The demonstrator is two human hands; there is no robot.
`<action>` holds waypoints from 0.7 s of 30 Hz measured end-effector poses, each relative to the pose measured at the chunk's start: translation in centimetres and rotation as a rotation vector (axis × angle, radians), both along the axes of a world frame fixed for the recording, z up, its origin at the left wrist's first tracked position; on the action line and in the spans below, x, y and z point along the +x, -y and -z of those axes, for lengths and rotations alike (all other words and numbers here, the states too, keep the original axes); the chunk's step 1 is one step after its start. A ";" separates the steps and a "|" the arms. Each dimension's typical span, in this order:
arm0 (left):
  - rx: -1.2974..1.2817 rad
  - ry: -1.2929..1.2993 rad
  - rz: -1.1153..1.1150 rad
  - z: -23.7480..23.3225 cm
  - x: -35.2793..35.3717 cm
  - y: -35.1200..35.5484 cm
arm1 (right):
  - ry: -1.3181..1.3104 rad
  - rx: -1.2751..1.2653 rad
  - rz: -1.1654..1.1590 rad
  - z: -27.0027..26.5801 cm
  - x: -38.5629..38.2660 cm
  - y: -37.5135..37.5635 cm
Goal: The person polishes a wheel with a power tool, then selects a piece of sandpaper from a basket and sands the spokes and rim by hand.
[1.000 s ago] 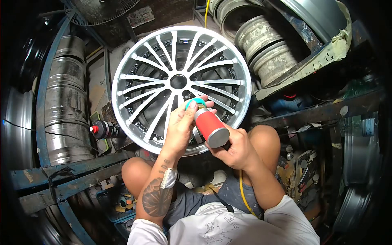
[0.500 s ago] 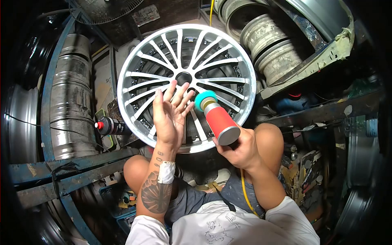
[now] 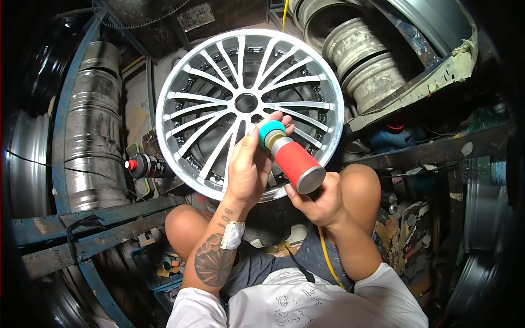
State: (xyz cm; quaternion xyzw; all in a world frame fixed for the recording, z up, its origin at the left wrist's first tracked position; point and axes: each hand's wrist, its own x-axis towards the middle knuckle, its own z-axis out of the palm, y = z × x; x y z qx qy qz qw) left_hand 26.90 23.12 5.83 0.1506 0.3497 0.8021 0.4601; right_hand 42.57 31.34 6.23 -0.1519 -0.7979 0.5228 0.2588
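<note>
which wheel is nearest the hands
The bright many-spoked wheel, lying face up nearest the left hand and right hand; its spokes face the camera, whereas the grimy rims at upper right sit farther off, showing their barrels.

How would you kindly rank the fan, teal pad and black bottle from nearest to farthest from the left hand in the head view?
1. Teal pad: at the left hand
2. Black bottle: left of the wheel
3. Fan: top left

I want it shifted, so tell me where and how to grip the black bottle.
Grip the black bottle around its body, just behind the red cap, preferably from the left: the cap end points away from the wheel, while the other end sits close to it.
</note>
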 end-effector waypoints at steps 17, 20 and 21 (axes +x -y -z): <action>-0.040 -0.065 0.020 -0.1 -0.6 0.6 | -0.013 -0.027 -0.012 0.5 -0.7 0.5; -0.034 -0.145 -0.046 0.6 -0.3 0.3 | 0.041 -0.038 -0.026 0.3 -0.6 0.5; -0.046 -0.156 -0.054 0.7 -0.2 0.4 | 0.039 0.000 -0.028 0.5 -0.7 0.5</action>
